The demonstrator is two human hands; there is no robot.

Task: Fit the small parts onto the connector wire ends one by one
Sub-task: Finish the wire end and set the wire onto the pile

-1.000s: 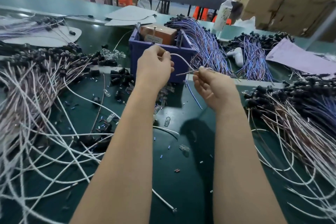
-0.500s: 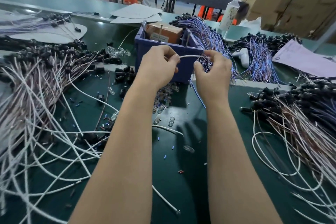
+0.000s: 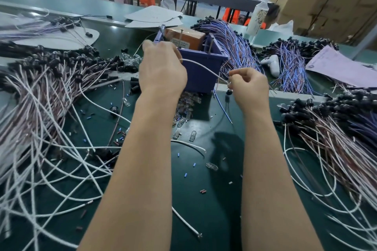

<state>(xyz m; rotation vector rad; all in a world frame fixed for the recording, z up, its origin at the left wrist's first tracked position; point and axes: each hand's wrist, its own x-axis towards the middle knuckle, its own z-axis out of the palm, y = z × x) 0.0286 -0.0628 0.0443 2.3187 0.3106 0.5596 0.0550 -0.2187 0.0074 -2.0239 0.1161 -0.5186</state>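
A thin white wire (image 3: pixel 201 66) spans between my two hands above the green table. My left hand (image 3: pixel 163 69) grips its left end, fingers curled away from the camera. My right hand (image 3: pixel 247 85) pinches the wire's right end with curled fingers. A small black connector (image 3: pixel 229 92) hangs just below my right fingertips; whether it sits on the wire end I cannot tell. Small clear bulbs (image 3: pixel 187 108) lie in a heap on the table under my left wrist.
A purple bin (image 3: pixel 202 61) with an orange box (image 3: pixel 184 36) stands right behind my hands. White wires (image 3: pixel 51 149) sprawl at left. Wires with black connectors (image 3: pixel 330 128) are piled at right. Blue wire bundles (image 3: pixel 234 47) lie beyond the bin. A white bottle (image 3: pixel 258 14) stands behind.
My hands have drawn apart and the wire now stretches between them. My right hand has dropped lower and to the right. A black connector now shows under its fingertips.
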